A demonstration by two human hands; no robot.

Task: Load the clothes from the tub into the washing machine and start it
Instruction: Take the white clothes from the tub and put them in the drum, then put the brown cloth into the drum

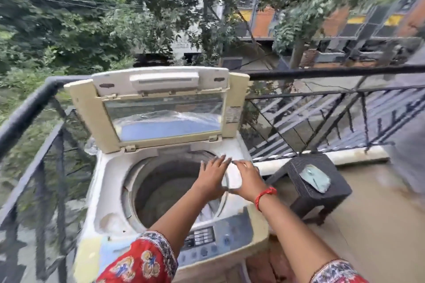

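While the washing machine (174,202) stands with its glass-paned lid (161,108) folded upright so the steel drum (170,190) gapes for loading, you reach both hands to the right rim: your left hand (210,178) lies flat, fingers spread and holding nothing, and your right hand (247,180) curls beside a smooth white plastic piece (232,177), though I cannot tell whether it grips it. Neither tub nor clothes show; only pale cloth (208,210) glimpses inside. A woven dark stool (317,181) waits near.
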